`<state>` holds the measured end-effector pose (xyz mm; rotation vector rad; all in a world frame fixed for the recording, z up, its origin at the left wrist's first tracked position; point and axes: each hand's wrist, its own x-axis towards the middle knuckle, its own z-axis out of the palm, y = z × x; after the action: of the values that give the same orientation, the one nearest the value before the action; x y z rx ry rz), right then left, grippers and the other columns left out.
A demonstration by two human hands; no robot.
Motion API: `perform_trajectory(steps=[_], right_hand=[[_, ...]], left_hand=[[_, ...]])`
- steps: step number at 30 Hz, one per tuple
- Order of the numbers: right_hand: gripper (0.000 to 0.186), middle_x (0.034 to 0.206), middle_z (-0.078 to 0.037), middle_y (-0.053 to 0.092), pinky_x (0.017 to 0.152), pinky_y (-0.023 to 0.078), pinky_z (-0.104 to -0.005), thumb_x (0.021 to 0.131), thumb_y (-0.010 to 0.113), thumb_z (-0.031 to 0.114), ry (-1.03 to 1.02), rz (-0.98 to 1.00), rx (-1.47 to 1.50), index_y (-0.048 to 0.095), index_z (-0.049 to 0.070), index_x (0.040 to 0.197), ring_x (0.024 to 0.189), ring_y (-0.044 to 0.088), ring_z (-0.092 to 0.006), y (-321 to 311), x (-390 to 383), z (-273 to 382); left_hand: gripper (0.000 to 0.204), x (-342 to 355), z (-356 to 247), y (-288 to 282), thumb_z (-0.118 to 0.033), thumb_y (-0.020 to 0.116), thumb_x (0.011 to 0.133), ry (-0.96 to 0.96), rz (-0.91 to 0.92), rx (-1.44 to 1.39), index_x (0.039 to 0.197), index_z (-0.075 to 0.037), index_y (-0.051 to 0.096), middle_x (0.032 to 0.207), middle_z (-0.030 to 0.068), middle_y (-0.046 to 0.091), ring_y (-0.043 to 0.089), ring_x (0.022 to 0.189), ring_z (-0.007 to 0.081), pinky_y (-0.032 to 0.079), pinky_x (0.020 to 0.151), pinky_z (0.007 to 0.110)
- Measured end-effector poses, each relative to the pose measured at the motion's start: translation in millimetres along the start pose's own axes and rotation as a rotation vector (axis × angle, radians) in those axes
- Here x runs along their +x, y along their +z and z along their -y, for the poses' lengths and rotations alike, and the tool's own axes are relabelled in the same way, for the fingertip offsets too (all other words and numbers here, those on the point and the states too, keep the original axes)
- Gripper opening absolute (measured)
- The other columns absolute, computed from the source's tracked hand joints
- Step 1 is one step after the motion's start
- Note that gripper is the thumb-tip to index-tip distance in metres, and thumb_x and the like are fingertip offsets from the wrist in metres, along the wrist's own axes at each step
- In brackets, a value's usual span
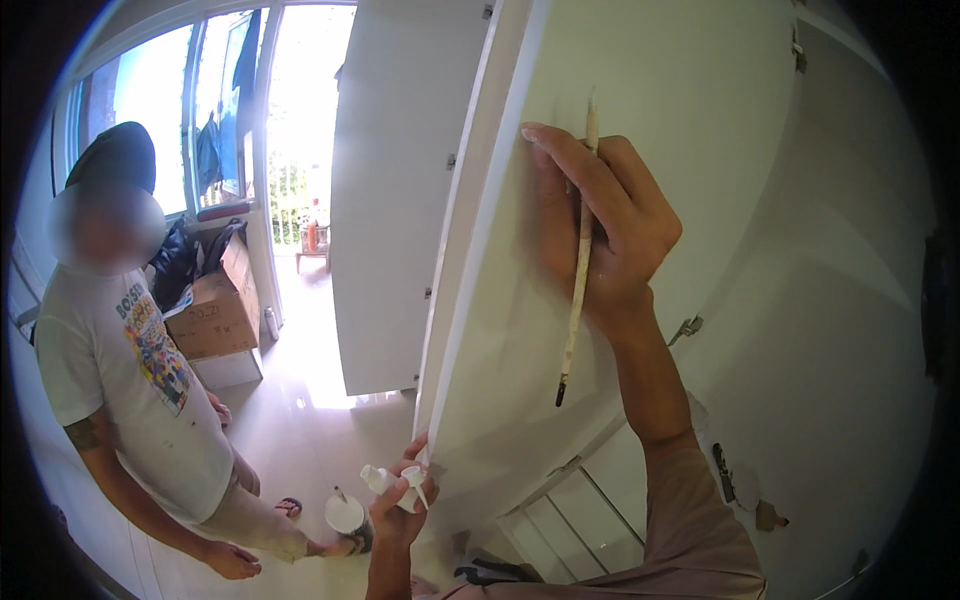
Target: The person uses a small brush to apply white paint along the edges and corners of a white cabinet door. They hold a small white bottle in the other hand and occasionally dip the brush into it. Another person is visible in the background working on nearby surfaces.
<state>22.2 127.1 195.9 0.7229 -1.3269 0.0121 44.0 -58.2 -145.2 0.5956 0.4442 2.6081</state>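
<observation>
Over the white panel (640, 60), the right hand (598, 215) is grasping a thin, paint-crusted stick (573, 320); its upper tip is blurring, so I'm not making out any bristles. By the panel's lower corner, the left hand (396, 512) is gripping a white bottle (377, 478) and a spouted piece (415, 481), its fingers hiding whether they're joining. Left of the panel, a person (165, 420) is standing.

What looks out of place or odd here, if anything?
The slim brush-like tool in the right hand looks odd: its shaft is blotchy, perhaps with dried paint. Also, the white-topped pail sits close by the co-worker's foot, seemingly an awkward spot.
</observation>
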Motion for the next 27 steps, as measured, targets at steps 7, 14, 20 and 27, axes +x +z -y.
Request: perform_trajectory(steps=[7, 14, 20, 27], right_hand=[[0.034, 0.06, 0.0, 0.042, 0.043, 0.027, -0.023, 0.072, 0.071, -0.013, 0.005, 0.075, 0.085, 0.073, 0.006, 0.1, 0.048, 0.034, -0.0078, -4, 2, 16], [0.033, 0.059, 0.0, 0.041, 0.042, 0.026, -0.0235, 0.071, 0.071, -0.013, 0.012, 0.03, 0.037, 0.073, 0.005, 0.098, 0.048, 0.034, -0.0079, 5, 17, 44], [0.031, 0.063, -0.005, 0.049, 0.041, 0.033, -0.0278, 0.067, 0.071, -0.009, -0.032, 0.131, 0.051, 0.07, 0.002, 0.097, 0.047, 0.044, -0.015, 3, -3, 46], [0.024, 0.072, -0.011, 0.062, 0.049, 0.044, -0.0319, 0.064, 0.08, -0.004, 0.202, 0.187, 0.335, 0.062, 0.002, 0.079, 0.056, 0.056, -0.0224, -61, -130, 51]], left_hand=[[0.034, -10, -9, -2, -0.023, 0.061, 0.083, 0.0, 0.0, -0.022, 0.104, 0.004, 0.064, 0.149, 0.0176, 0.029, 0.053, 0.058, 0.0138, 0.039, 0.056, 0.026], [0.034, -30, -28, -3, -0.022, 0.062, 0.082, -0.006, -0.022, -0.032, 0.104, 0.004, 0.065, 0.148, 0.0187, 0.031, 0.054, 0.059, 0.014, 0.041, 0.057, 0.025], [0.033, -27, -35, -13, -0.021, 0.062, 0.083, -0.021, 0.011, -0.058, 0.105, 0.003, 0.065, 0.149, 0.0181, 0.031, 0.053, 0.058, 0.0136, 0.04, 0.057, 0.027], [0.034, -3, 17, -20, -0.022, 0.061, 0.084, -0.041, -0.058, -0.107, 0.105, 0.004, 0.064, 0.151, 0.0174, 0.03, 0.052, 0.059, 0.0144, 0.04, 0.058, 0.026]])
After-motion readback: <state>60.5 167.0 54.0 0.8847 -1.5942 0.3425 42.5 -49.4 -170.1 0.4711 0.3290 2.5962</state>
